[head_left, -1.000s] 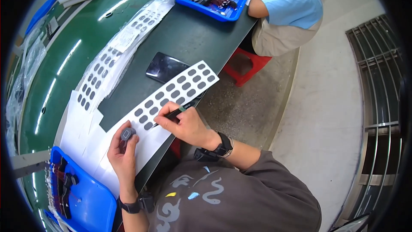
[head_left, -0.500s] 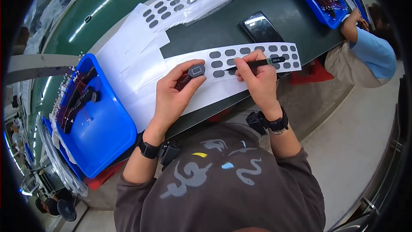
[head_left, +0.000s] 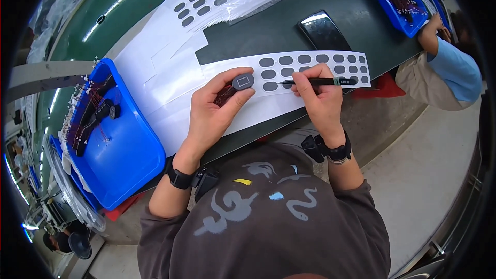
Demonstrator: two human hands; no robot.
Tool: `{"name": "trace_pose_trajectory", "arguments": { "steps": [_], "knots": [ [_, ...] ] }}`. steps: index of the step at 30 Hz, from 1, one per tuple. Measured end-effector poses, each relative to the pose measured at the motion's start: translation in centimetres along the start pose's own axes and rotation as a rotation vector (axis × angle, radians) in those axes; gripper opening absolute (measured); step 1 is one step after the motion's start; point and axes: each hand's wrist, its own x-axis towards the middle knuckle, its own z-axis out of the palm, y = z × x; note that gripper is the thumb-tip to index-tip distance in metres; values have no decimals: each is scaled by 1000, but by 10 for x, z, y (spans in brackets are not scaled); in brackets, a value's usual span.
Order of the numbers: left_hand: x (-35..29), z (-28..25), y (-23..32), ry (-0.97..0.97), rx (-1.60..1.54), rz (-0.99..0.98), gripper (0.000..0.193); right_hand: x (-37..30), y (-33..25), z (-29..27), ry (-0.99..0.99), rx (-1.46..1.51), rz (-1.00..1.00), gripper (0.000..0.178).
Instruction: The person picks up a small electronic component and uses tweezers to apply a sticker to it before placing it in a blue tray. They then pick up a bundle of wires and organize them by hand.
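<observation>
My left hand [head_left: 214,106] is closed around a small dark oval part, seemingly a little speaker [head_left: 243,81], with a pale rectangular outline on its face. Dark red wires [head_left: 223,95] are bunched between the fingers and palm. In my right hand [head_left: 323,98], thumb and fingers pinch a pair of black tweezers [head_left: 330,81], whose thin tip points left. That tip is over the white sheet of grey oval stickers [head_left: 311,58], close beside the lower left sticker [head_left: 270,87]. Whether it touches the sheet, I cannot tell.
At left stands a blue tray [head_left: 129,160] holding wired dark parts [head_left: 95,116]. A phone [head_left: 323,31] lies beyond the sticker sheet. More sticker sheets [head_left: 219,1] and white paper [head_left: 181,64] cover the table's left and back. Another blue tray [head_left: 385,0] and a co-worker's arm [head_left: 431,33] are at right.
The whole view has shifted slightly. My right hand has drawn a little to the right, and the tweezers lie more level. My left hand keeps its grip on the speaker.
</observation>
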Motion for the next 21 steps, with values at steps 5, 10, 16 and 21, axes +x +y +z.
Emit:
{"name": "trace_pose_trajectory", "arguments": {
  "steps": [5,10,16,21],
  "knots": [
    [1,-1,0,5,12,-3,33,-4,-2,-2,-36,126,-108,10],
    [0,0,0,5,14,26,34,-7,0,1,116,336,-109,10],
    [1,1,2,9,25,28,35,-1,-4,-1,17,6,-14,9],
    [0,-1,2,1,13,26,34,-7,-5,1,-1,117,-60,11]
  ]
}}
